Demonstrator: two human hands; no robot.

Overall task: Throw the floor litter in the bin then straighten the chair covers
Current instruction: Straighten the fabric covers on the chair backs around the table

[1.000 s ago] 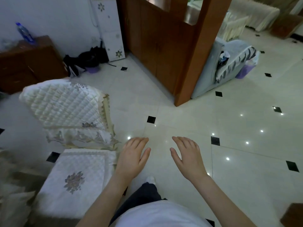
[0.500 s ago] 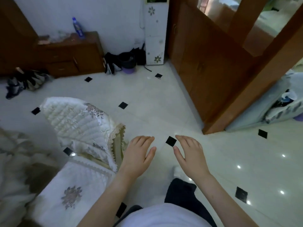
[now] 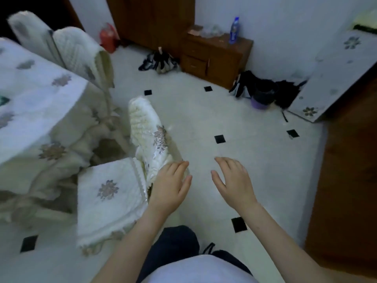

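A chair in a white quilted cover stands at my lower left: its backrest cover (image 3: 150,137) rises beside my left hand and its seat cover (image 3: 108,199) shows a grey flower. My left hand (image 3: 170,186) is open, fingers apart, just beside the lower edge of the backrest; whether it touches is unclear. Over the bare tiles to the right hovers my right hand (image 3: 232,180), open and holding nothing. A second covered chair (image 3: 81,52) stands at the far left. A small purple bin with a black liner (image 3: 263,97) sits near the back wall.
A table under a white flowered cloth (image 3: 34,103) fills the left. A brown cabinet (image 3: 216,58) with a blue bottle (image 3: 234,29) stands at the back, shoes (image 3: 161,62) beside it. A white floral appliance (image 3: 338,74) and wooden partition (image 3: 346,180) stand right.
The view has swung left, bringing the table and a second chair into sight. My left hand has come closer to the backrest cover. Both hands stay open and empty.
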